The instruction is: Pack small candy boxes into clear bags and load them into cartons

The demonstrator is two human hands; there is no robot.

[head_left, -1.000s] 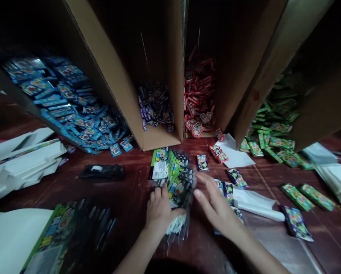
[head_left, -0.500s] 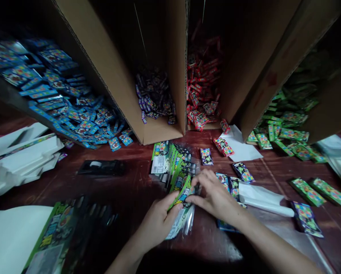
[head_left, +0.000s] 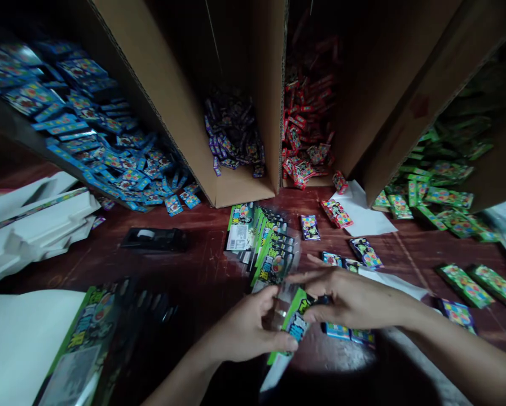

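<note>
My left hand [head_left: 253,327] pinches a printed plastic bag [head_left: 294,324] with a green band, its thumb across the front and the bag tilted over the table's near edge. At the bag's upper right, my right hand [head_left: 341,296] has its thumb and bent fingers on the edge; some fingertips are hidden. Just beyond both hands lies a fanned stack of similar green and black bags [head_left: 273,248]. Small blue packets [head_left: 337,331] lie partly under my right hand. A purple packet [head_left: 309,227] rests right of the stack.
Cardboard boxes at the back hold blue packets [head_left: 126,169], purple packets [head_left: 231,141], red packets [head_left: 303,163] and green packets [head_left: 439,197]. A black tape dispenser [head_left: 159,239] lies left of the stack. White trays [head_left: 45,225] pile up at left; more bags [head_left: 79,344] lie near left.
One bag has come off the stack toward me, held tilted between my hands. My right hand has moved right and nearer, now over the white paper and small packets.
</note>
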